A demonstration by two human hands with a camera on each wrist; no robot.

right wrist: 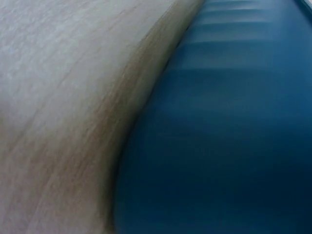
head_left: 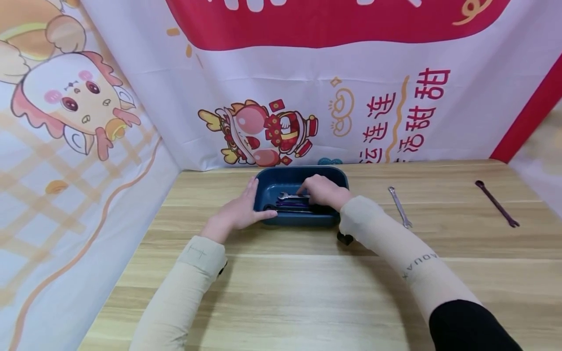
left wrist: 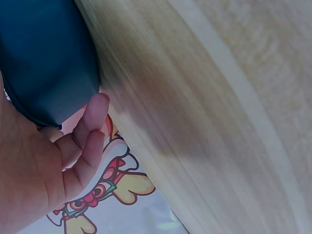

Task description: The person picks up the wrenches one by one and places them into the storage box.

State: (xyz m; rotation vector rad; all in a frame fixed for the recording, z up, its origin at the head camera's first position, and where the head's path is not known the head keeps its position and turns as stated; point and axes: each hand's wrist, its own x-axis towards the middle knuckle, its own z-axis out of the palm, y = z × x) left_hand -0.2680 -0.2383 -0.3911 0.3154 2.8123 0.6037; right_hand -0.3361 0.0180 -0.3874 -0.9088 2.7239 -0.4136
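At two o'clock in the head view, the white backdrop cloth [head_left: 333,68] carries red Chinese characters in two lines running bottom to top, 运连连 and 活甜甜, their lowest parts cut off. At four o'clock, the right sleeve [head_left: 408,253] bears dark letters resembling AQUA, with perhaps an X beside them. White lettering on the red panel [head_left: 338,24] at twelve o'clock is cropped; the left cuff's [head_left: 204,253] small marking, toward eight, is illegible.

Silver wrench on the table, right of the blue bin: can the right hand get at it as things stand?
Probably yes: nothing covers the silver wrench, though the right hand is inside the blue bin and would have to lift out first.
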